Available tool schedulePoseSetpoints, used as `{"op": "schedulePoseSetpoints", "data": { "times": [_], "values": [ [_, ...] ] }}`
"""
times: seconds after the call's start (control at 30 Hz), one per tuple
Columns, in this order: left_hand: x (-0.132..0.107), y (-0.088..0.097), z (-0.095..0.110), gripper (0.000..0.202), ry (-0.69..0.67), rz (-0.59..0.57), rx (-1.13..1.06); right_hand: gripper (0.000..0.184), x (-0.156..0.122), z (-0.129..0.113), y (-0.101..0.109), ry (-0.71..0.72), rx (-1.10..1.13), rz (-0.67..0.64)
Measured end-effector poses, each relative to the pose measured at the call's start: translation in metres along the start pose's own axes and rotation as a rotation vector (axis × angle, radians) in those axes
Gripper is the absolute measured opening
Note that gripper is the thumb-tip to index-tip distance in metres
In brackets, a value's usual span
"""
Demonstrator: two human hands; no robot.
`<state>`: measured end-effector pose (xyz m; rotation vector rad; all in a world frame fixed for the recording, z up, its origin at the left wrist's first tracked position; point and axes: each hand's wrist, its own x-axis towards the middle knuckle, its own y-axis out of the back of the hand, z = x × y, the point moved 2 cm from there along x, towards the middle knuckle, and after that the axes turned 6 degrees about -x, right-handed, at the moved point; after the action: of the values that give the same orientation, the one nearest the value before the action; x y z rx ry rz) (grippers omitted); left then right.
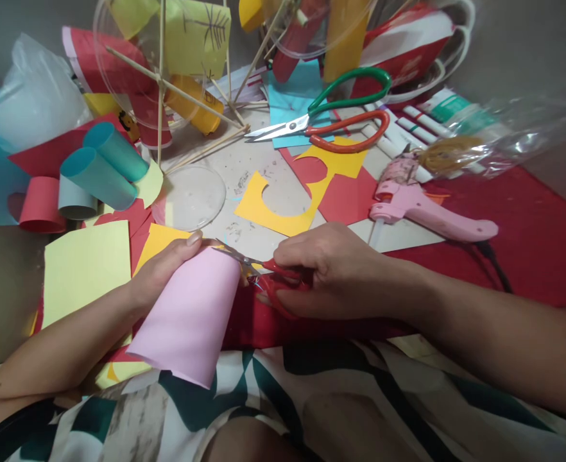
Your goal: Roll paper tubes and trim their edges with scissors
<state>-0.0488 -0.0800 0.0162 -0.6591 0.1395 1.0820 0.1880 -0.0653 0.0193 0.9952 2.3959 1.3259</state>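
Note:
My left hand (174, 253) grips a pink paper tube (189, 314) near its upper end, thumb on top; the fingers behind the paper are hidden. In my right hand (328, 269) is a pair of small scissors with red handles (274, 282). Their slightly parted blades reach the top rim of the tube, where a bit of yellow paper shows. Just beyond my hands lies a yellow paper sheet with round cut-outs (283, 215), partly over red paper (345, 196).
Larger scissors with green and orange handles (312, 122) lie farther back. A pink glue gun (432, 212) rests at right, its cord trailing. Blue paper tubes (100, 176), a clear plastic disc (189, 196) and a wooden-stick frame (162, 83) stand at left. Markers (418, 128) lie behind.

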Motion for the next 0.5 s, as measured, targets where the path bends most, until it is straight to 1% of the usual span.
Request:
{"op": "schedulePoseSetpoints", "data": {
  "times": [0.1,0.2,0.27,0.4,0.5],
  "values": [
    [-0.0001,-0.0059,0.0024,0.033,0.017,-0.073,-0.024,0.037,0.0,-0.0012,0.0012,-0.018,0.013,-0.026],
    [0.0009,-0.0102,0.0037,0.039,0.026,-0.11,-0.024,0.035,-0.0004,-0.0017,0.0021,-0.026,0.027,-0.028],
    [0.0018,-0.01,0.0029,0.043,0.04,-0.111,-0.02,0.034,-0.0008,-0.0019,0.0019,-0.021,0.038,-0.025],
    [0.0017,-0.0053,0.0004,0.046,0.079,-0.068,-0.044,0.034,-0.0011,-0.0015,0.0009,0.002,0.052,0.0],
    [0.0002,-0.0034,-0.0009,0.055,0.082,-0.08,0.022,0.035,-0.001,-0.0012,0.0004,0.04,0.066,0.021]
  ]
}}
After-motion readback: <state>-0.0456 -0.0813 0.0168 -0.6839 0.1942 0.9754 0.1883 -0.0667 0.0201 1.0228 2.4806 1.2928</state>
